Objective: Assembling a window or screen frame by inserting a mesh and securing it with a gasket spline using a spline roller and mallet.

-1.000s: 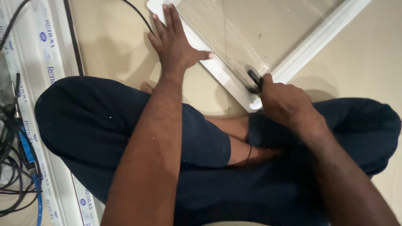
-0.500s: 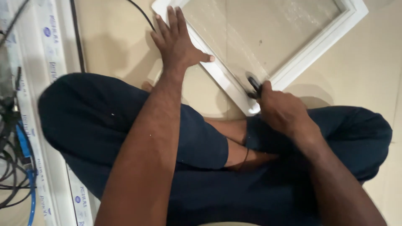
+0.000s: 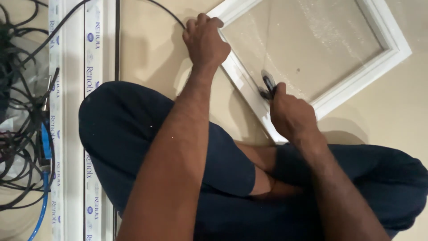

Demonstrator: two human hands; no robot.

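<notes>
The left hand (image 3: 205, 42), earlier flat, now clenches the white frame (image 3: 243, 82) at 12 o'clock; the right hand (image 3: 290, 116) grasps a dark tool (image 3: 268, 85) against its inner edge, best guided steadily.

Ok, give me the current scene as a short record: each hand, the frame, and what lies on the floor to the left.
left hand: gripping the edge of the white glazed frame
right hand: holds a small dark tool against the frame's near rail
frame: flat on the beige floor
floor left: long white profiles, tangled black cables, blue cable
</notes>
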